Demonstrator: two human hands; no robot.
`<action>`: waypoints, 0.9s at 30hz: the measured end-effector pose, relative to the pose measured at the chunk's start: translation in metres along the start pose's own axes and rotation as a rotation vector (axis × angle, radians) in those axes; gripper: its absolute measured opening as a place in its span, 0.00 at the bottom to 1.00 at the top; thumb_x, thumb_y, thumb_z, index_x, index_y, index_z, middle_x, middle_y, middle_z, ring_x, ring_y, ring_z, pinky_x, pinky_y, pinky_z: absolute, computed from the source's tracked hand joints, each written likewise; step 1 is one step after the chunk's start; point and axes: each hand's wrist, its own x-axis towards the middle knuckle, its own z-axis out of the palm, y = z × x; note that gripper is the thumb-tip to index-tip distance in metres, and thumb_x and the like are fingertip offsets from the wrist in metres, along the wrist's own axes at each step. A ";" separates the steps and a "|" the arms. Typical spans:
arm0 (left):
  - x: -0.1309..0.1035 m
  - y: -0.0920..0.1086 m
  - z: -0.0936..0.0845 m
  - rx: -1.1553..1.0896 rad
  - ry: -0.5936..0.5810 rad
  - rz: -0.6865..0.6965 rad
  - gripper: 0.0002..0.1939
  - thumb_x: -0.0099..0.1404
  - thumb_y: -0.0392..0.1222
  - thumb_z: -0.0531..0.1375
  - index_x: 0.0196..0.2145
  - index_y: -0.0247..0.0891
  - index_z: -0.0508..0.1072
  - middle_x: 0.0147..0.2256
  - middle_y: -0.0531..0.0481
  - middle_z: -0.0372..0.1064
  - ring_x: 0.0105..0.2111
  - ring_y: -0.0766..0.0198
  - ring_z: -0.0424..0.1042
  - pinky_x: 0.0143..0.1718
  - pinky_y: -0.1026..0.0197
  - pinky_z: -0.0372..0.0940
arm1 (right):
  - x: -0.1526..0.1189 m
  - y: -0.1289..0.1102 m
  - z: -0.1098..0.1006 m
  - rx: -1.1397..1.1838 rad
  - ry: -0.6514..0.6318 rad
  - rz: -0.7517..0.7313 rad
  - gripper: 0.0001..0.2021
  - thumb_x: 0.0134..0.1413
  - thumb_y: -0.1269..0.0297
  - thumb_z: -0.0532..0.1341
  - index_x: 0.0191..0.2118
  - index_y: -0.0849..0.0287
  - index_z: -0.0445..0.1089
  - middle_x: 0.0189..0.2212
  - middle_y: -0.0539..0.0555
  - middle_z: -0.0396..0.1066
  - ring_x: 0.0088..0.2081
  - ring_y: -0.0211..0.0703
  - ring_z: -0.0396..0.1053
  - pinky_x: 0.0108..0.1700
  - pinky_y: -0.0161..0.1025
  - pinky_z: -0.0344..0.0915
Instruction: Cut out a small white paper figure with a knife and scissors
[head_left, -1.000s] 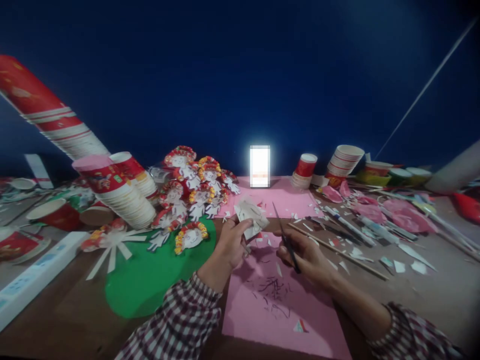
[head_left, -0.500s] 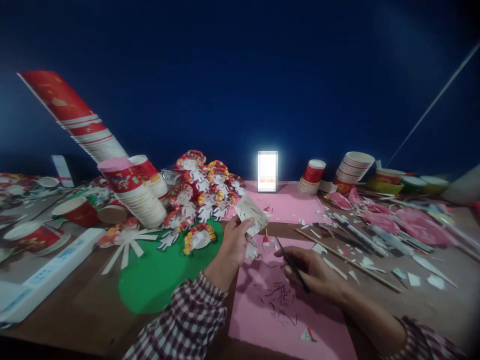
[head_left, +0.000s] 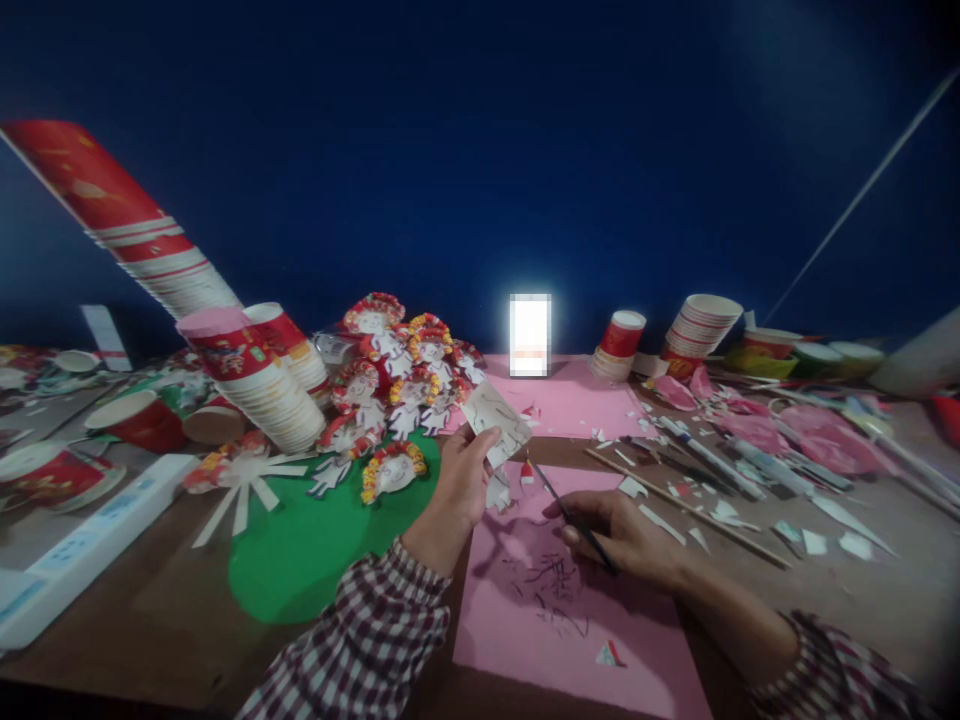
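My left hand pinches a small pale piece of paper with dark lines drawn on it, tilted up between thumb and fingers. A white paper cutout shows just below that hand. In my right hand, held like a pen, is a slim dark pointed tool; its exact kind is unclear. The tip points up and left, close to the paper but apart from it. Beneath both hands lies a pink sheet with many dark marks or slivers. A small red-and-white scrap rests near its front.
Left of my hands, several paper-doll figures are heaped behind a green disc. Stacked paper cups lean beside a white power strip. A wooden stick, pens and scraps lie to the right. A bright screen stands behind.
The whole scene has shifted slightly left and up in the picture. Both hands keep nearly the same pose, each with its same thing.
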 end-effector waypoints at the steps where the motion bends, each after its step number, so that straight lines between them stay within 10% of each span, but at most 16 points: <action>1: 0.000 -0.001 0.000 -0.001 0.001 -0.005 0.15 0.48 0.39 0.68 0.36 0.38 0.73 0.30 0.51 0.75 0.28 0.64 0.72 0.32 0.63 0.67 | 0.000 0.000 0.000 0.009 -0.008 -0.002 0.18 0.51 0.52 0.66 0.42 0.62 0.73 0.19 0.47 0.63 0.20 0.33 0.58 0.20 0.30 0.54; 27: -0.012 -0.012 0.007 0.047 -0.164 -0.109 0.21 0.44 0.42 0.70 0.37 0.34 0.73 0.28 0.49 0.74 0.25 0.64 0.72 0.24 0.66 0.63 | 0.001 0.002 -0.003 0.135 -0.059 0.022 0.25 0.54 0.47 0.63 0.47 0.65 0.67 0.25 0.50 0.68 0.25 0.37 0.67 0.26 0.33 0.66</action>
